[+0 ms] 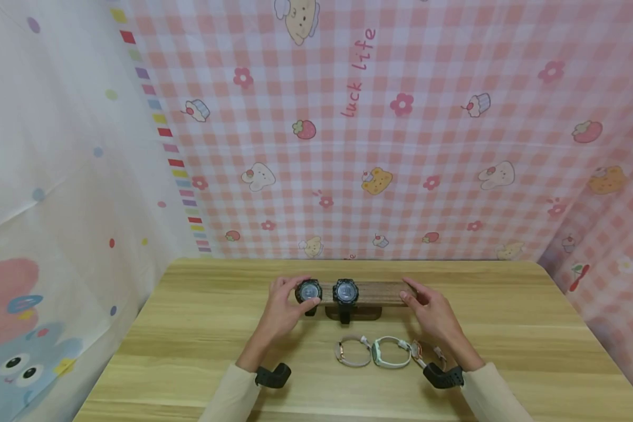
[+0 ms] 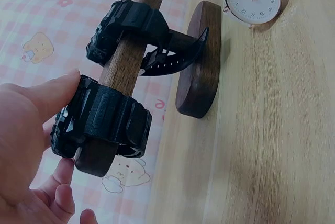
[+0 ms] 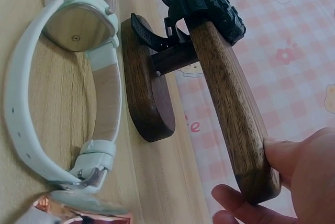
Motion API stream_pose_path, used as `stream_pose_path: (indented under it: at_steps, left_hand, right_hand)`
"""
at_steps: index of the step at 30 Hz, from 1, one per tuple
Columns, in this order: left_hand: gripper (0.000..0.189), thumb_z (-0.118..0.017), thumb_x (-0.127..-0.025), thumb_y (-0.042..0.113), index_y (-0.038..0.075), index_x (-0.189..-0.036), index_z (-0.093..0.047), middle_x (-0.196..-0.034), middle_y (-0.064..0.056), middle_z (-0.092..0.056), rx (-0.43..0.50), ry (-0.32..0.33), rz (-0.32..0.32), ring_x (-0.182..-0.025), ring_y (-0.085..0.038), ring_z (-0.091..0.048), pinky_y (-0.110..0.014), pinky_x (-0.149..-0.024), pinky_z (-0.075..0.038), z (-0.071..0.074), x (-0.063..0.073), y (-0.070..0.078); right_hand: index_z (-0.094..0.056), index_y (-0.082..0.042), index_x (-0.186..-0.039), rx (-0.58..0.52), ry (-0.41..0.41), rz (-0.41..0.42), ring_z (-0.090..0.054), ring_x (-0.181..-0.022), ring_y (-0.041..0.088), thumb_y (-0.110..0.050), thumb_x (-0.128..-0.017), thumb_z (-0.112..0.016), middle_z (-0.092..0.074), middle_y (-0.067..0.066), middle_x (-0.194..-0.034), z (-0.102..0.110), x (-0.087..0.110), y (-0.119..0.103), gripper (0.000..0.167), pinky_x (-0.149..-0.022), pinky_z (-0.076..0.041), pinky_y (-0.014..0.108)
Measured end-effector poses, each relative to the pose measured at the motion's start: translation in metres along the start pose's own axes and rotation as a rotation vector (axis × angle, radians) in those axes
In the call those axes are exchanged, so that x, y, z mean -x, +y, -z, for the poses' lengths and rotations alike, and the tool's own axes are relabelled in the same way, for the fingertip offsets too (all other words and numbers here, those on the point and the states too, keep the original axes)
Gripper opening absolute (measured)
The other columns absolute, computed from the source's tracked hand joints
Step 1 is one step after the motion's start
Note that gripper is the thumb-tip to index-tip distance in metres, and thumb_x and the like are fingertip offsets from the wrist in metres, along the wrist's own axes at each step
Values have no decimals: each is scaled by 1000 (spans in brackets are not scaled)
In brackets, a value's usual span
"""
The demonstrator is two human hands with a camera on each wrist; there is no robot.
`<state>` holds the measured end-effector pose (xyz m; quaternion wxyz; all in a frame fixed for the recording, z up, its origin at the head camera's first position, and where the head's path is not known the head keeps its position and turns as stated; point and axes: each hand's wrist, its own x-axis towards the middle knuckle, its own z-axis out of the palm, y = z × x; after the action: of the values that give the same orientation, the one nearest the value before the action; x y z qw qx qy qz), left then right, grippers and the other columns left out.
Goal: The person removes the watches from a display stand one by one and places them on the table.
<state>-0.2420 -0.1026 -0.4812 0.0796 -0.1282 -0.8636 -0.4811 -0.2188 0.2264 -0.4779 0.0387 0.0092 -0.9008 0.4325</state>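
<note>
A dark wooden watch stand (image 1: 382, 293) has a horizontal bar raised on a post over a rounded base (image 3: 138, 82). Two black digital watches are strapped round the bar: one black watch (image 1: 310, 291) at its left end, the other black watch (image 1: 345, 292) left of the middle, its strap tail hanging. My left hand (image 1: 283, 309) holds the left-end watch, thumb against its case and other fingers on the far side. At the bar's bare right end, my right hand (image 1: 434, 312) pinches the wood between thumb and fingers.
In front of the stand lie a pale-strapped watch (image 1: 343, 352), a mint-green watch (image 3: 21, 93) and a rose-gold watch (image 1: 415, 350) close to my right forearm. The wooden table (image 1: 200, 334) meets a pink checked cloth (image 1: 427, 217) behind the stand.
</note>
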Motion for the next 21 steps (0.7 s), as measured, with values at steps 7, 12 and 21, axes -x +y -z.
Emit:
stream_pose_path:
  at_steps: [7, 12, 21]
  left_hand:
    - [51, -80, -84, 32, 25, -131, -64, -107, -4, -50, 20, -23, 35, -108, -34, -45, -36, -83, -36, 5, 2, -4]
    - [51, -79, -86, 31, 24, -134, -62, -112, -7, -51, 29, -38, 41, -105, -30, -46, -37, -84, -37, 8, 3, -4]
    - [48, -76, -88, 32, 27, -133, -59, -102, -3, -56, 51, -69, 80, -78, -16, -48, -29, -68, -42, 17, 4, -6]
  right_hand:
    - [-52, -12, -145, -1, -4, 1, -55, -84, 20, -33, -101, -58, -67, 12, -99, 1, 1, -1, 49, -70, -41, 32]
    - [-52, -11, -144, 2, -1, 7, -55, -83, 19, -31, -101, -59, -67, 12, -98, 1, 1, -1, 48, -69, -41, 32]
    - [-53, -10, -143, 12, 3, 23, -54, -80, 19, -29, -101, -59, -65, 10, -92, 0, -1, -2, 47, -67, -41, 32]
